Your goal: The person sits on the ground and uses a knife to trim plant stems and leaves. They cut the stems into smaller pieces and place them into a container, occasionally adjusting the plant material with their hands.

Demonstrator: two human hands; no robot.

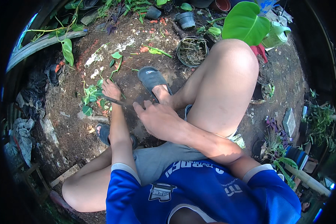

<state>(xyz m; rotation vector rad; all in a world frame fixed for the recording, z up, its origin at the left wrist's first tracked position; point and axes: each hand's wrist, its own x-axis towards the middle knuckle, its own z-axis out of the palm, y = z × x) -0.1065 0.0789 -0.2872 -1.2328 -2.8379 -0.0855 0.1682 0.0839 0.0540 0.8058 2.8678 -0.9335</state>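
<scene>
My left hand point(111, 89) reaches down to the soil with its fingers bent closed around a green leafy stem point(118, 67). Part of that stem is hidden under the fingers. Right beside this hand lies a small heap of leafy cuttings point(90, 94). My right hand point(158, 118) is closed around a knife, and its thin dark blade point(114, 100) points left, across my left wrist. The knife's handle is mostly covered by my fingers.
Dark sandals point(152, 77) are on my feet on the soil point(74, 123). A pot of dry roots point(192, 51), a grey pot point(185, 20), a large green leaf point(246, 23) and a pale green watering can point(276, 34) stand ahead. Crumpled plastic point(24, 138) lies left, potted plants point(278, 149) right.
</scene>
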